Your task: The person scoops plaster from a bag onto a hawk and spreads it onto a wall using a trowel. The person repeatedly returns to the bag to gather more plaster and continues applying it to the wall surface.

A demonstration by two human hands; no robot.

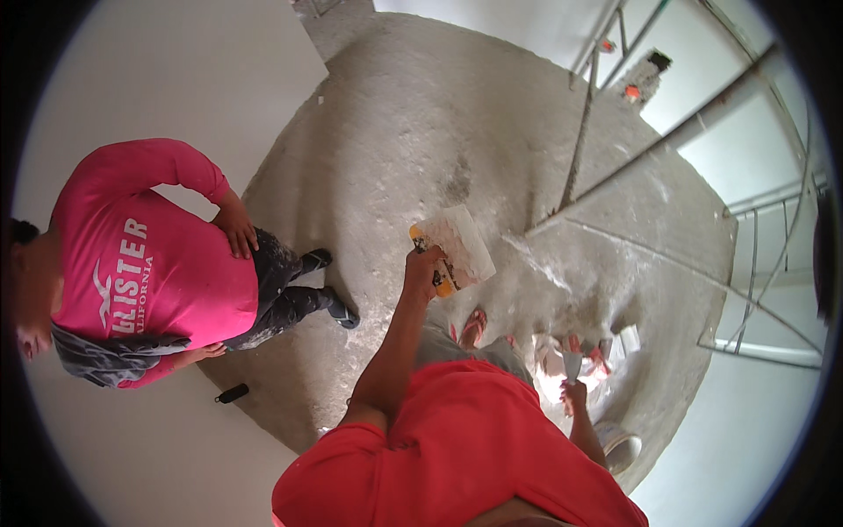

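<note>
My left hand (pixel 425 272) is wrapped round the handle of a wide plastering trowel (pixel 464 241). Its flat blade is smeared with whitish plaster, and the dark handle has yellow-orange ends. Lower on the right, my right hand (pixel 573 400) grips a putty knife (pixel 572 364) by its handle, the narrow blade pointing away from me. The two tools are apart. Beyond the putty knife, crumpled red-and-white bags (pixel 601 358) lie on the floor. Beside my right forearm stands a whitish bucket (pixel 620 450), whose inside I cannot make out.
On the left a person in a pink top (pixel 167 272) stands with a hand on the hip. Metal scaffolding (pixel 676 136) rises on the right. Pale walls surround the rough concrete floor (pixel 378 158). A small black object (pixel 232 393) is at the floor's left edge.
</note>
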